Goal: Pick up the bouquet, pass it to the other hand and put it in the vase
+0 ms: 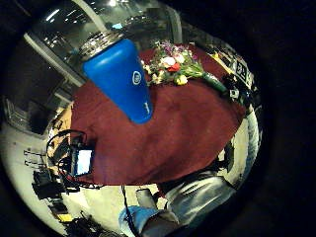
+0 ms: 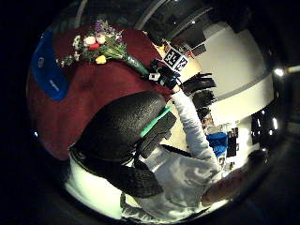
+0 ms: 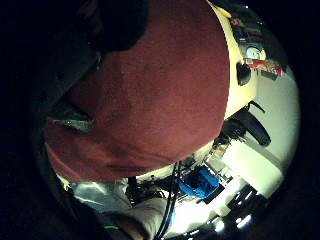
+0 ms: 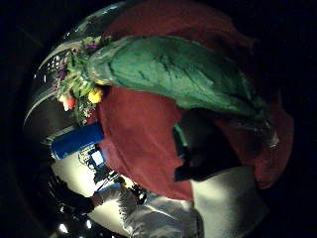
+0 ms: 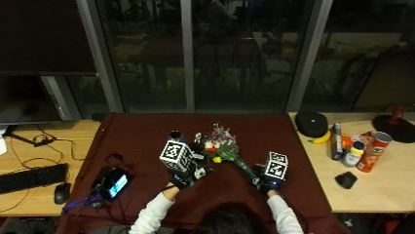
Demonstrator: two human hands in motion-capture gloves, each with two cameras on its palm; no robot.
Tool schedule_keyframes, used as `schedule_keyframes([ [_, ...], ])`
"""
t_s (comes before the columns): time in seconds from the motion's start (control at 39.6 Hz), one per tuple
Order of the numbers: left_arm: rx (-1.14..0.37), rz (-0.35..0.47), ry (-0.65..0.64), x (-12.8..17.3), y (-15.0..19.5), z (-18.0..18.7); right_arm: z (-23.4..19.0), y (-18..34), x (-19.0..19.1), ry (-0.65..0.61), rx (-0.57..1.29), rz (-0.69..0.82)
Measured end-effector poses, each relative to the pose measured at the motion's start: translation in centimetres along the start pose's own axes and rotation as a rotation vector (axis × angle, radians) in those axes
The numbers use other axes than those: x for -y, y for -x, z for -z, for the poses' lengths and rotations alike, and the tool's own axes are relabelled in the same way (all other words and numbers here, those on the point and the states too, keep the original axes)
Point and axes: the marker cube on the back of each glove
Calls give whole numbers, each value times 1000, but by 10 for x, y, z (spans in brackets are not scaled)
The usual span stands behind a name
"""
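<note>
- I read the dark red cloth-covered surface (image 5: pixel 142 131) from its left: a small device with a lit screen (image 5: pixel 111 184) lies at the cloth's edge with cables, well away from the work.
- My left hand (image 5: pixel 185 174) hovers near the tall blue vase (image 1: pixel 121 79), which stands upright beside the flower heads. I cannot tell how its fingers are set; it appears to hold nothing. I judge it waits there to receive the handover.
- The vase carries a small round white logo and a line of white lettering lower down; neither is legible to me.
- The mixed bouquet of purple, white, red and yellow flowers with a green wrapped stem (image 5: pixel 223 148) lies across the middle of the surface, blooms by the vase, stem running toward my right hand (image 5: pixel 269 181).
- That hand sits at the stem's end; the right thumb-side view shows the green wrap close to the palm, but I cannot tell whether the fingers have closed on it.
</note>
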Motion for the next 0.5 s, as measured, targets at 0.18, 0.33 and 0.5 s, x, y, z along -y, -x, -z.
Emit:
schedule_keyframes([
  [0.18, 5, 3, 21, -1, 2, -8, 0, 18, -11, -163, 44, 76],
  [0.33, 10, -6, 35, -1, 3, -13, -6, 31, -13, -109, 84, 117],
  [0.5, 12, 12, 52, -3, 8, -14, 2, 16, -3, -200, -67, -64],
])
